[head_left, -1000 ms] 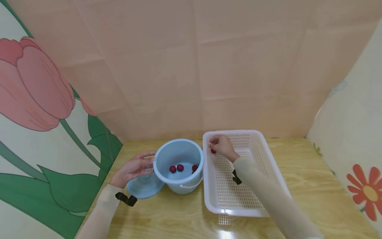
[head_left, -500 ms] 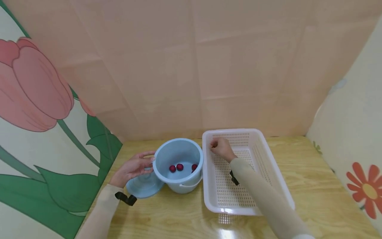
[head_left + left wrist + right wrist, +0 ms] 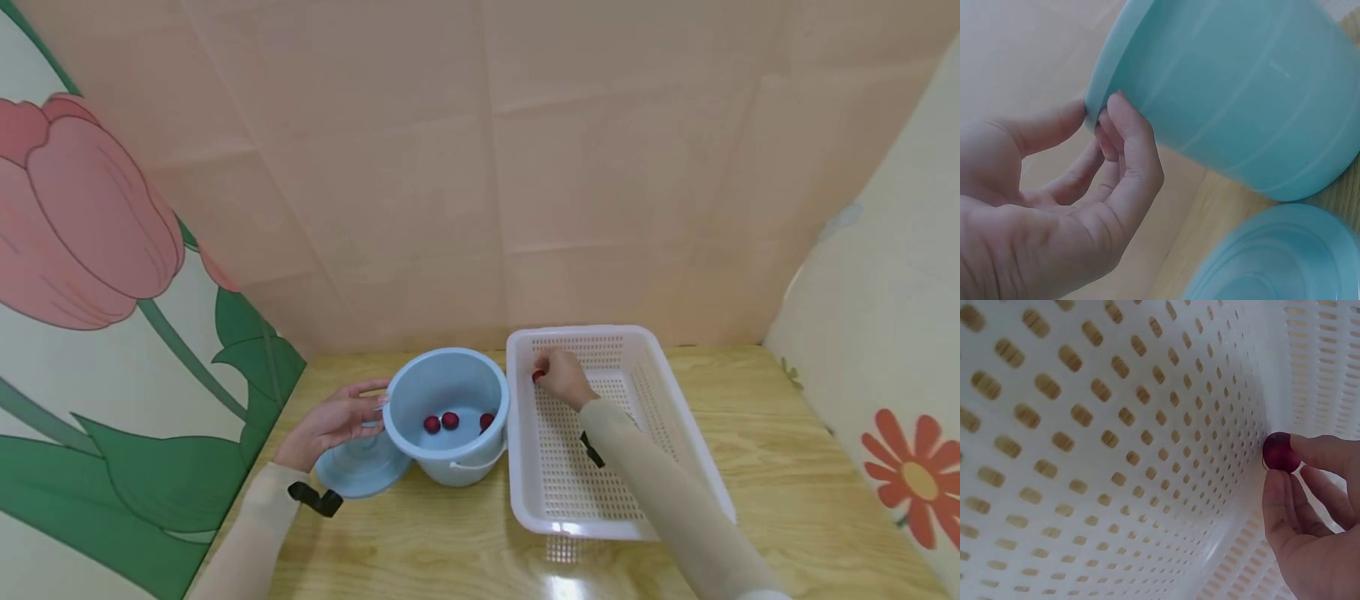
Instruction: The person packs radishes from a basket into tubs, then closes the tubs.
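Observation:
My left hand (image 3: 337,425) pinches the rim of a light blue bucket (image 3: 459,472), thumb outside the lip and fingers curled under it, as the left wrist view (image 3: 1229,94) shows. Inside the bucket lie dark red round fruits (image 3: 450,421), with three in sight. My right hand (image 3: 566,379) is down in a white perforated basket (image 3: 525,500), near its far left corner. Between thumb and fingertips it pinches a small, glossy, dark red, cherry-like fruit (image 3: 1280,452), close to the basket wall. In the head view only a bit of that fruit (image 3: 537,376) shows.
A round blue lid (image 3: 360,471) lies on the wooden table (image 3: 420,542), left of the bucket and partly under the left hand. Bucket and basket stand side by side. Behind them rises a pinkish-beige sheet (image 3: 390,208); flower-patterned walls flank the table.
The right hand has shifted and turned slightly at the basket's far left corner, the fruit briefly hidden behind its fingers. The left hand and the bucket have stayed in place.

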The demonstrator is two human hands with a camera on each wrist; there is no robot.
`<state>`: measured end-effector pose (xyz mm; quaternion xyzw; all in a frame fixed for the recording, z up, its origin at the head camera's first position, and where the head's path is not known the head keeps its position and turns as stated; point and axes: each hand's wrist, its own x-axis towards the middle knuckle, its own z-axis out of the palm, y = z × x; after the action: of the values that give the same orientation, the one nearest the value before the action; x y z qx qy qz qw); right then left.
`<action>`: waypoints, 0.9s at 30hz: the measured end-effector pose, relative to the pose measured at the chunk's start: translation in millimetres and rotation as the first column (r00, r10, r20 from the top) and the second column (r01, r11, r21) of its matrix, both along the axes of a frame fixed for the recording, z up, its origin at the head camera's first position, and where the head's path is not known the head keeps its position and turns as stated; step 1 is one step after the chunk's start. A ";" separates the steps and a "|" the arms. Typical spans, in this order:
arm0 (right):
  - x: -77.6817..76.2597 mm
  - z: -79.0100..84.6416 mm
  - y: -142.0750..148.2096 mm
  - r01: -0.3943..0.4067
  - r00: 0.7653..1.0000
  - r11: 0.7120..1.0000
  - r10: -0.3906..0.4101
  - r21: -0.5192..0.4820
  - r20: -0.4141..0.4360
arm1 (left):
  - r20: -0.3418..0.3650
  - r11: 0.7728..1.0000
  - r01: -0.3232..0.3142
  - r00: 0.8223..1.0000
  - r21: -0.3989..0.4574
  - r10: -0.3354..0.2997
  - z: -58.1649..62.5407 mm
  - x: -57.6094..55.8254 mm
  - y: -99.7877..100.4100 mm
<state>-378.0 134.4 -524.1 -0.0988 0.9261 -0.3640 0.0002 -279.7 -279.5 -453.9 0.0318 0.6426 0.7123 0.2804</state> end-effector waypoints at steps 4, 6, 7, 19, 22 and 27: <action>-0.2 -2.2 1.0 0.012 1.000 1.000 -0.013 0.019 0.029 | 0.007 1.000 -0.005 1.000 -0.004 0.005 0.1 -0.3 -0.1; -0.8 -3.4 1.7 0.016 0.999 0.999 -0.017 0.029 0.038 | 0.009 1.000 0.000 1.000 -0.003 0.000 0.0 -0.5 -0.2; -1.2 -3.8 2.1 0.016 0.999 0.999 -0.018 0.034 0.041 | 0.010 1.000 0.001 1.000 0.001 -0.001 0.2 -0.6 -0.3; -1.8 -10.8 7.1 0.014 1.000 0.999 -0.015 0.046 0.022 | 0.013 1.000 -0.002 1.000 0.009 0.002 1.5 0.5 1.6; -2.4 -12.0 8.3 0.012 1.000 0.999 -0.013 0.034 0.020 | 0.016 1.000 -0.014 1.000 -0.004 0.014 1.8 -0.2 2.2; -2.3 -13.4 11.0 0.003 1.000 1.000 -0.003 0.003 0.029 | 0.022 1.000 -0.024 0.999 -0.017 0.024 1.9 -0.1 3.0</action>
<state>-380.3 145.3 -537.5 -0.0923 0.9266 -0.3642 0.0133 -279.8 -276.5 -452.1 0.0138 0.6457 0.7105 0.2794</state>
